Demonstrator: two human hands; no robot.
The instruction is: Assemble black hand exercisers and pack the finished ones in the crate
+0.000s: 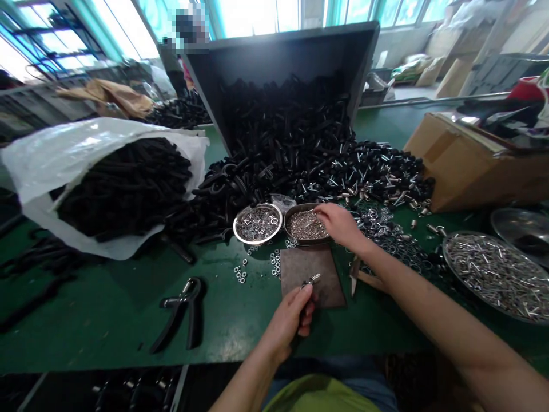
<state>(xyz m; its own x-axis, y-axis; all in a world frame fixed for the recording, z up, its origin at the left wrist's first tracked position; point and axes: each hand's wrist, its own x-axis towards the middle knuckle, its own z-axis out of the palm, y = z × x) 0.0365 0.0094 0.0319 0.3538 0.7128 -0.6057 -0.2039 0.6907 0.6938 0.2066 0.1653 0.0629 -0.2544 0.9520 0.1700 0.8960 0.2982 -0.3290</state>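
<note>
My left hand [292, 316] is closed around a small metal coil spring [316, 278], whose coils stick out past the thumb above a brown square plate [334, 286]. What else lies inside that fist is hidden. My right hand [341, 226] reaches to an oval dish [295, 242] full of tiny metal parts, its fingertips pinched at the dish's right side. Whether a part sits between those fingertips is too small to tell. Left of this dish stands a round metal bowl [235, 230] of rings and small hardware. A black hand grip [184, 312] with a spring lies on the green table.
Black handles [278, 137] spill from a big tipped bin [369, 63]. A white sack [38, 160] holds more handles. Loose nuts [241, 274] lie near the plate. Pliers-like tool [354, 274] rests under my right forearm. A bowl of metal pins [497, 274] and a cardboard box [480, 160] stand right.
</note>
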